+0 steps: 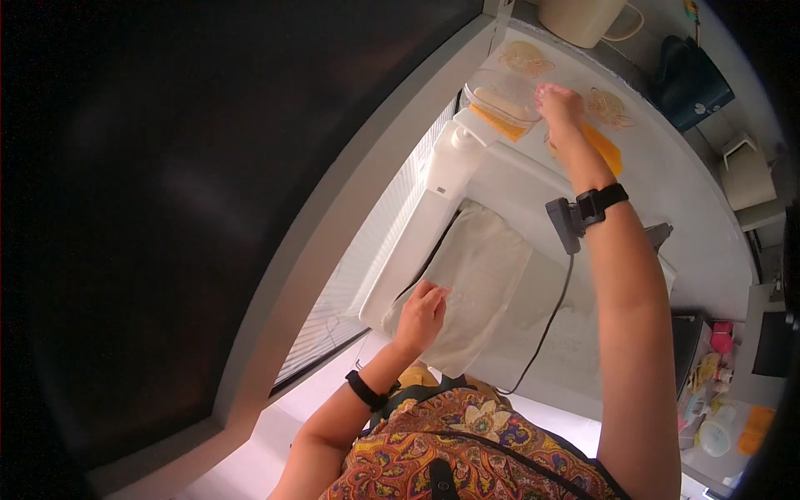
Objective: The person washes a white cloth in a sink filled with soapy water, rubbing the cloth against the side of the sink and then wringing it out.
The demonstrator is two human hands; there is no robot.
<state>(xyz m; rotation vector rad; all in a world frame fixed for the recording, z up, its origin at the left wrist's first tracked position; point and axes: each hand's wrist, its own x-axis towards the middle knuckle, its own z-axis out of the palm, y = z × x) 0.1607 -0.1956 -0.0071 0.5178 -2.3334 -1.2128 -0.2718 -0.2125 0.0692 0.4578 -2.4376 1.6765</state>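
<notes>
My left hand (pixel 424 317) rests at a light-coloured cloth (pixel 484 269) spread over the edge of a white basin (pixel 400 250); its fingers are curled and may pinch the fabric, which I cannot tell. My right hand (pixel 561 105) is stretched out to the right side of a clear plastic container (pixel 500 94). Its fingers are bent and partly hidden, so a hold on anything cannot be made out. A yellow cloth or sponge (pixel 497 122) shows at the container, and an orange-yellow cloth (pixel 603 150) lies behind my right wrist. Cloudy water (pixel 556 312) appears in the basin.
A cream mug (pixel 578 22), a dark blue container (pixel 694 81) and a beige holder (pixel 748 178) stand along the far right ledge. A window with blinds (pixel 350 262) borders the basin on the left. At the lower right are a pink item (pixel 722 337) and an orange cloth (pixel 756 429).
</notes>
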